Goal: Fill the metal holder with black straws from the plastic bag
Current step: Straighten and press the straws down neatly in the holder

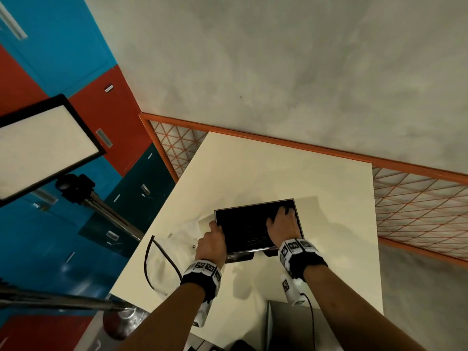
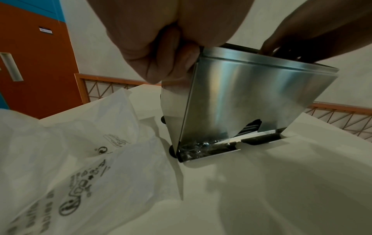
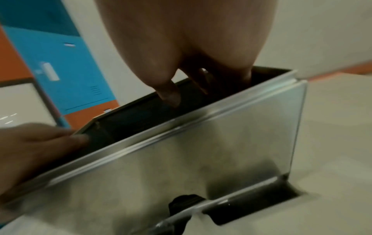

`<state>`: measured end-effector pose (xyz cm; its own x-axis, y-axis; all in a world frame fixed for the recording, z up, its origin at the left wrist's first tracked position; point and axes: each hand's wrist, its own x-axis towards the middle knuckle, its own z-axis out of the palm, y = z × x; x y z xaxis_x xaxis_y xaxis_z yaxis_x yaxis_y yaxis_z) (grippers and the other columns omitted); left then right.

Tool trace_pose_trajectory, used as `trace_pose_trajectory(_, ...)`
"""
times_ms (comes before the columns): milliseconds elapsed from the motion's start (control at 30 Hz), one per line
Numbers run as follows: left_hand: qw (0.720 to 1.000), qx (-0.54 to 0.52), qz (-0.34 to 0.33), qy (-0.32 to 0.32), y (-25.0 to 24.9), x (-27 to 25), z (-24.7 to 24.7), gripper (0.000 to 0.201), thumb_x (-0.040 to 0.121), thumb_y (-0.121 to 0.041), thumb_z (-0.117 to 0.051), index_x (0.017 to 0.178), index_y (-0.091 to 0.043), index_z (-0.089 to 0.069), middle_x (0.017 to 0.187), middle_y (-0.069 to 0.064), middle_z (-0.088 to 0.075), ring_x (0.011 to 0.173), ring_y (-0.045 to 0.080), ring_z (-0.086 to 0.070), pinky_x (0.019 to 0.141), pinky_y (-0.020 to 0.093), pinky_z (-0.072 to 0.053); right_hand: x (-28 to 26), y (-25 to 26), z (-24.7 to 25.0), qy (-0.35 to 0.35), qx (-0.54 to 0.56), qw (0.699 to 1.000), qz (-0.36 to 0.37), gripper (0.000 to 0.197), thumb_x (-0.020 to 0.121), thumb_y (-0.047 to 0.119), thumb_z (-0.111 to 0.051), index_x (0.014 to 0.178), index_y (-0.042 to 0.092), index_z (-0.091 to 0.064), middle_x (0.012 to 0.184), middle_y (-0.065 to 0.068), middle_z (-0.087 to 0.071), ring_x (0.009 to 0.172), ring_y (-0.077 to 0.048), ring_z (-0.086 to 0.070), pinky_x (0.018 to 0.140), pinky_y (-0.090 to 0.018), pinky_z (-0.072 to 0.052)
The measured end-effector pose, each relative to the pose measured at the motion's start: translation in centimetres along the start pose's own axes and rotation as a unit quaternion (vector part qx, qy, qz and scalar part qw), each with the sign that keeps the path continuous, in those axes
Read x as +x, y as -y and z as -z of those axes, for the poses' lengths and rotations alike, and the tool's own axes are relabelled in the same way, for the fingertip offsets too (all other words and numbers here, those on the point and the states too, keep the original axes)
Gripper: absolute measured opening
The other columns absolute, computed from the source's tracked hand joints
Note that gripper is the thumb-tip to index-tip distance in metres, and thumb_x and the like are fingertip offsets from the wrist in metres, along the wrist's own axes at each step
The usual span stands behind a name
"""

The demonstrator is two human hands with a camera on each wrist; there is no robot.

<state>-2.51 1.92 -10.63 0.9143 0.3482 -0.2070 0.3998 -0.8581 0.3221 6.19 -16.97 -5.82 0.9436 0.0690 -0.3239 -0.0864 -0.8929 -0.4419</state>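
On the white table (image 1: pixel 278 168) stands the metal holder (image 1: pixel 255 228), its open top full of black straws (image 1: pixel 243 231). My left hand (image 1: pixel 214 234) pinches the holder's left end wall, thumb (image 2: pixel 187 57) over the rim. My right hand (image 1: pixel 282 221) reaches into the top at the right end, and its straight fingers (image 3: pixel 171 93) press down on the straws. Straws (image 2: pixel 249 128) also show in the cut-out low on the holder's shiny front (image 2: pixel 251 98). The crumpled white plastic bag (image 1: pixel 174 252) lies flat just left of the holder (image 3: pixel 201 151); its printed side (image 2: pixel 76 167) faces up.
A black cable (image 1: pixel 149 262) loops over the bag's left side. A grey box (image 1: pixel 291 323) sits at the table's near edge. A light panel on a stand (image 1: pixel 43 145) rises at the left before blue and red lockers (image 1: pixel 50 46). An orange mesh fence (image 1: pixel 417 198) runs behind the table.
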Motion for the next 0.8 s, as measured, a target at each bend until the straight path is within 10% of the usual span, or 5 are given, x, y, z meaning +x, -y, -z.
trace_pose_trajectory(300, 1.0, -0.009, -0.001, 0.004, 0.1, -0.3, -0.4, 0.018, 0.103, -0.024, -0.031, 0.111, -0.015, -0.044, 0.102, 0.01, -0.057, 0.083, 0.038, -0.063, 0.065, 0.038, -0.034, 2.8, -0.5, 0.1, 0.024, 0.127, 0.99, -0.064, 0.041, 0.094, 0.029, -0.056, 0.116, -0.006, -0.055, 0.115, -0.024, -0.063, 0.103, -0.039, -0.061, 0.077, -0.036, -0.048)
trace_pose_trajectory(800, 1.0, -0.014, 0.006, 0.006, -0.2, -0.6, 0.1, 0.021, 0.102, -0.021, -0.033, 0.118, -0.015, -0.045, 0.103, 0.01, -0.063, 0.089, 0.036, -0.066, 0.067, 0.036, -0.036, 1.3, -0.3, 0.2, 0.04, 0.011, 0.998, -0.055, 0.059, 0.097, 0.03, -0.048, 0.142, -0.002, -0.028, 0.128, -0.026, -0.054, 0.112, -0.041, -0.058, 0.081, -0.039, -0.047)
